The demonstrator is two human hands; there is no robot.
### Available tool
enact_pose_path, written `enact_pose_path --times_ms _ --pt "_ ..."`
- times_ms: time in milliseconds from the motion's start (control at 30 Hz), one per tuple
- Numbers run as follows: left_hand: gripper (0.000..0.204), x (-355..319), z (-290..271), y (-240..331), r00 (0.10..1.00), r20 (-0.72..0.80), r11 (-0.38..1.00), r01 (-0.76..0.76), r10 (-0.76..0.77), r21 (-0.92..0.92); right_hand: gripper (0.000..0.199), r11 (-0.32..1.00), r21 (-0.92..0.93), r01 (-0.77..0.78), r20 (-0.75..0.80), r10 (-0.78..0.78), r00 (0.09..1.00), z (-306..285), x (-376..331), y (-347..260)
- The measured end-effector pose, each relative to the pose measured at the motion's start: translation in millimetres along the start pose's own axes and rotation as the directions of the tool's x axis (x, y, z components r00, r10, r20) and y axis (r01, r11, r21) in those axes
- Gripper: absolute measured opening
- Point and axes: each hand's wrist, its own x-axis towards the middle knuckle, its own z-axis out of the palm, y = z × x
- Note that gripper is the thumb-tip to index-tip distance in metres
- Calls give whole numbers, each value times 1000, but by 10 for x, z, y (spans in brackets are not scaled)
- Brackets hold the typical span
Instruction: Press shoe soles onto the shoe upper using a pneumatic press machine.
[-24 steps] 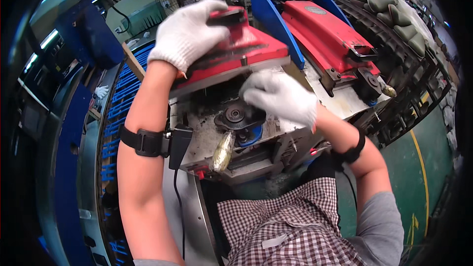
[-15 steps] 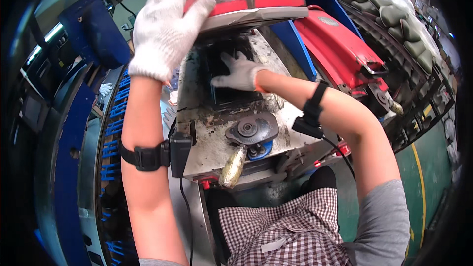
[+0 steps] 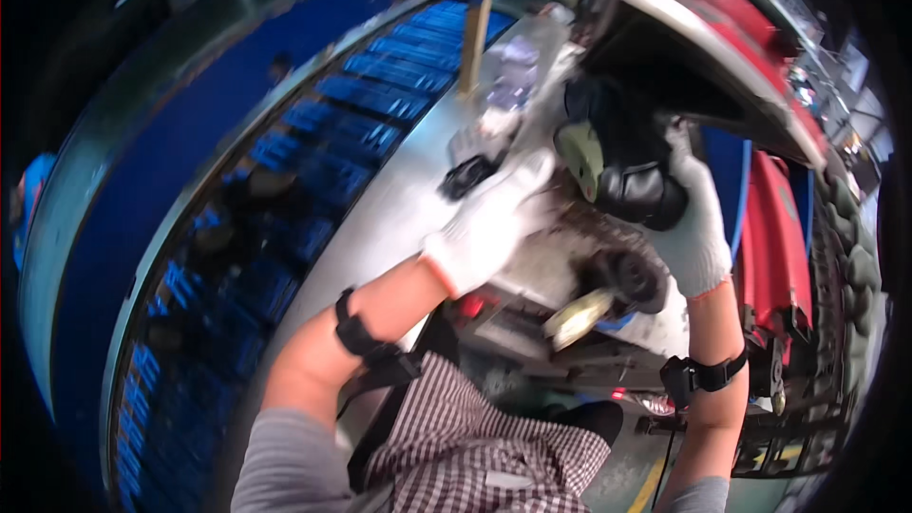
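Observation:
In a white knitted glove, my right hand (image 3: 698, 218) is closed on the side of a glossy black leather shoe (image 3: 636, 190). A pale greenish oval patch shows on the shoe's left side. My left hand (image 3: 489, 228), gloved too and blurred, is to the left of the shoe with its fingers stretched out and nothing seen in them. Above and behind the shoe, the red lid (image 3: 736, 28) with its white rim stands raised over the worn metal machine bed (image 3: 532, 271). On the bed's near side is a dark round clamp (image 3: 632, 280) with a foil-wrapped handle (image 3: 578, 318).
To the left runs a rack of blue slats (image 3: 323, 152) beside a long blue panel (image 3: 209, 104). A small black item (image 3: 467, 176) lies on the metal side table (image 3: 380, 214). A second red machine cover (image 3: 774, 237) stands at the right, near a row of greenish forms (image 3: 855, 256).
The view has swung left. My left hand has left the red lid and come down; my right hand has come off the dark bed and now holds a black shoe.

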Motion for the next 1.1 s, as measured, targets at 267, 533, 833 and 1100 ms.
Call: enact_pose_path --times_ms 267,533,833,1100 --pt "45 -445 -587 362 975 -215 866 -157 58 -475 93 869 -494 -32 85 85 993 761 -191 147" --pt "77 511 -2283 961 441 -830 919 31 341 393 60 858 -511 55 -469 -332 819 -251 -983 -344" --pt "107 387 -3603 1154 249 -711 403 681 658 611 60 912 -406 56 -646 -330 689 -486 -1268 -117" --pt "78 -755 -2975 843 155 -330 259 353 931 899 53 929 -369 5 -638 -257 726 -605 -1390 183"
